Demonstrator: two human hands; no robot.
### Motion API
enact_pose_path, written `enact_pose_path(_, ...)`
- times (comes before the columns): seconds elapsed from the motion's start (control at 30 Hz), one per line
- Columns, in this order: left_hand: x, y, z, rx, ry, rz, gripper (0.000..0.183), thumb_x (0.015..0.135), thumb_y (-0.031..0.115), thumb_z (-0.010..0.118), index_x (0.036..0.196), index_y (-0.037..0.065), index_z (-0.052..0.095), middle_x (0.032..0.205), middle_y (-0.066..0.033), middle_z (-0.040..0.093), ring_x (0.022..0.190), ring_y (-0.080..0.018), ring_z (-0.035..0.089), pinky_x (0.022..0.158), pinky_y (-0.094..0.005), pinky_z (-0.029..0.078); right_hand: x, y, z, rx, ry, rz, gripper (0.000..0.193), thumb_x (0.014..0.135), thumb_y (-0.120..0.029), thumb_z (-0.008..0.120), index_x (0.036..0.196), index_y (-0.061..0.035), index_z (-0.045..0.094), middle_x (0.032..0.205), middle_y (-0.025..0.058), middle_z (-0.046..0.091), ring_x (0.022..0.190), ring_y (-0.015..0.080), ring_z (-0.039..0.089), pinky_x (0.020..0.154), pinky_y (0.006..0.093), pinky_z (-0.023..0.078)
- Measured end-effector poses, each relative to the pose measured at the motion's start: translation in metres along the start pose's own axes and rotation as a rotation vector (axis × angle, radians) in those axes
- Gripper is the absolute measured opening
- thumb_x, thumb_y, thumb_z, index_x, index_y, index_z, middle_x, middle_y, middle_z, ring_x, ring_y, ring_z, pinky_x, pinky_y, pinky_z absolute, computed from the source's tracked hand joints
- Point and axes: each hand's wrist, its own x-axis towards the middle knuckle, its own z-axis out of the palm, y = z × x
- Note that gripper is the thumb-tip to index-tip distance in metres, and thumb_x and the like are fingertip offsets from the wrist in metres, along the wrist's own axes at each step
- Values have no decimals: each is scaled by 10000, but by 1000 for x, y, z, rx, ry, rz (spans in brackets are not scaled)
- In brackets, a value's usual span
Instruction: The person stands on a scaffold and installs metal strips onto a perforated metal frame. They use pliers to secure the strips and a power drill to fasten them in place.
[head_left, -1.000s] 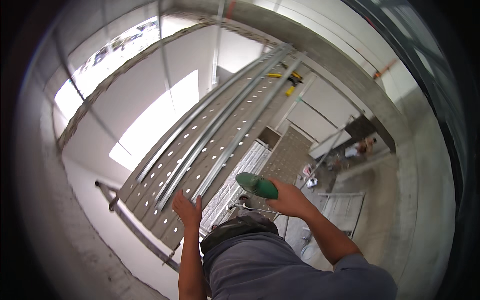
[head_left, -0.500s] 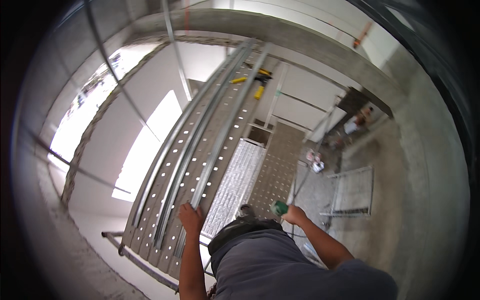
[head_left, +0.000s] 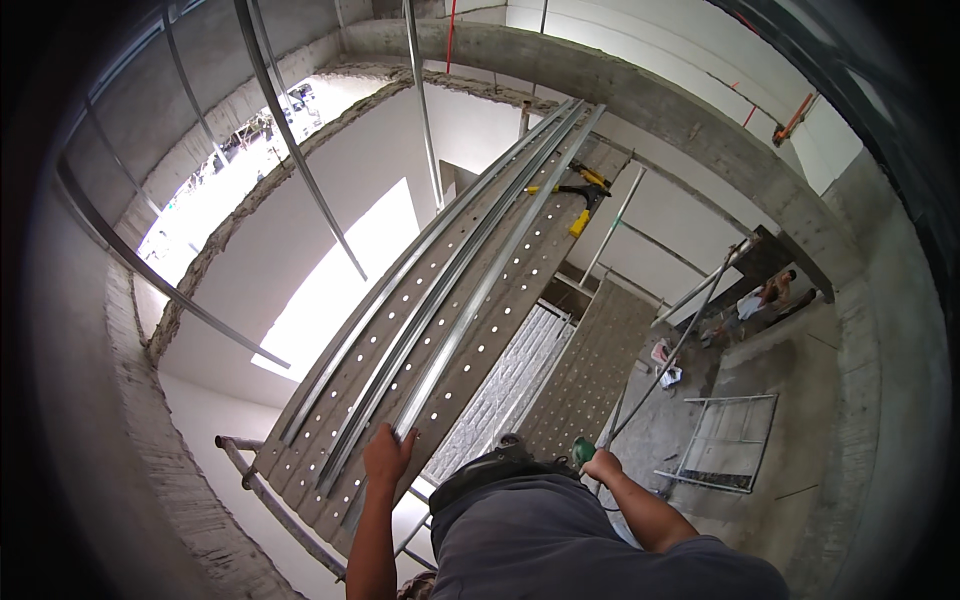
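Note:
Several long, thin galvanised metal channels (head_left: 470, 235) lie lengthwise on a perforated scaffold plank (head_left: 470, 368). My left hand (head_left: 387, 457) is closed at the near part of the rightmost channel (head_left: 432, 375), fingers at its edge. At my right side, my right hand (head_left: 602, 466) is wrapped round a green tool (head_left: 584, 451), perhaps a power tool; most of its body is hidden by the hand. Farther up the plank rests a black hand tool with yellow grips (head_left: 577, 198), its handles spread apart.
A lower perforated platform (head_left: 585, 360) lies to the right, beside a ribbed silvery panel (head_left: 510, 375). Scaffold tubes (head_left: 690, 325) stand past it. On the floor below are a metal frame (head_left: 725, 398) and another person (head_left: 757, 303). Thin metal rods (head_left: 300, 150) hang at the left.
My view has swung, so the plank and channels appear farther right and sharper. My left hand stays at the channel; my right hand still holds the green tool, now lower in view.

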Motion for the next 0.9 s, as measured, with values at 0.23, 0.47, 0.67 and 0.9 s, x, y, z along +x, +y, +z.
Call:
enact_pose_path(0.23,51,-13,-25,49,68,-67,525,862,542,710,911,43,554,746,-176,670,689,-399,674,659,-514,522,8,-13,11,108,-93,37,480,718,-301,680,1118,-35,686,1070,229,723,1029,374,704,868,454,560)
enact_pose_path(0.47,117,-53,-36,88,58,5,538,895,566,656,926,37,559,753,-172,661,733,-391,662,653,-502,509,21,20,41,34,96,-157,402,794,-272,649,1120,-37,673,1031,240,719,996,413,692,838,488,546)
enact_pose_path(0.67,147,-100,-23,66,104,-69,630,896,589,642,1213,47,597,992,-181,716,927,-373,692,795,-486,543,24,64,53,204,36,-304,360,816,-316,700,1016,-17,682,944,262,706,907,451,680,761,491,521)
enact_pose_path(0.9,147,-116,-6,196,247,-9,475,858,465,728,1122,83,627,1170,-130,601,1199,-297,538,961,-467,426,42,87,55,163,4,-305,367,813,-317,704,1010,-9,678,934,267,704,909,456,679,763,492,522)
